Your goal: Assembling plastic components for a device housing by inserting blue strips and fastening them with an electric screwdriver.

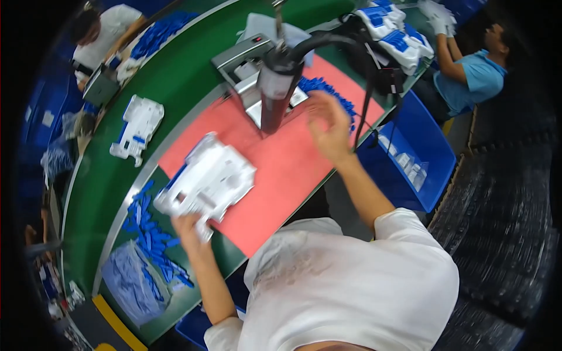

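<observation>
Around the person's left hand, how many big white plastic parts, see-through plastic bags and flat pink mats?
Big white plastic parts: 2 (one at the left hand, one on the curved green surface)
See-through plastic bag: 1
Flat pink mat: 1
Total: 4

L hand (187, 229) fwd, gripping; R hand (329, 127) blurred, loosely curled

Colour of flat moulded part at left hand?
Mostly white: the flat moulded part at the left hand, with blue along one edge; best in the head view.
</observation>
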{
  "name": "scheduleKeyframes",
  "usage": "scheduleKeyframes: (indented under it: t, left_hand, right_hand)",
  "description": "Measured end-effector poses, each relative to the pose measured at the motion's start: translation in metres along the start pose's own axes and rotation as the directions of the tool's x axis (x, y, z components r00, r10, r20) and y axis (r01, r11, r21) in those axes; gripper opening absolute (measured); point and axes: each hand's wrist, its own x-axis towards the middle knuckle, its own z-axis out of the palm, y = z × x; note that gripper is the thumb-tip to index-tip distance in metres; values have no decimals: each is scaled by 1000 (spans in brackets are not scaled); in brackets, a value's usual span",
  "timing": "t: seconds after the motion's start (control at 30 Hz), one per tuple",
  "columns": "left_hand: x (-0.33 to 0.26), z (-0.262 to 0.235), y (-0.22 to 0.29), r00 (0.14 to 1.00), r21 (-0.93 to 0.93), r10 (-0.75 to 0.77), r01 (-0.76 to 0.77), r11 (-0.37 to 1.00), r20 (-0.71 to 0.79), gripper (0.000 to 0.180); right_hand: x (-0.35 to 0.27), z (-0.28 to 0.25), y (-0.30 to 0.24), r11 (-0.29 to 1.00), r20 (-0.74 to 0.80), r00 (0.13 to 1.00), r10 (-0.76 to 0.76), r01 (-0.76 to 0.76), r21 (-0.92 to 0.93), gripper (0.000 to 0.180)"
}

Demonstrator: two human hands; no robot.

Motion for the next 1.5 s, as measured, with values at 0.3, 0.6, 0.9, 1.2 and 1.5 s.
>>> scheduleKeyframes:
  t: [0.3,0.6,0.9,1.2,1.5]
  left_hand:
    - [-8,54,43,926,766,-328,72,639,187,37]
    - [-25,-56,91,833,867,278,-399,-298,479,32]
    - [-41,-71,89,836,850,209,-448,-276,508,24]
    - [-41,-58,72,844,865,204,-501,-28,496,18]
    - [-72,-24,25,958,606,229,-285,742,171,23]
  right_hand:
    - [38,-25,63,714,328,945,23,214,-666,19]
    - [30,-26,65,724,395,902,177,152,-673,15]
    - [8,-26,48,747,420,881,217,127,-653,18]
    - [-11,48,-50,953,645,753,-131,275,-127,10]
    - [4,146,-30,941,902,414,-122,338,-28,13]
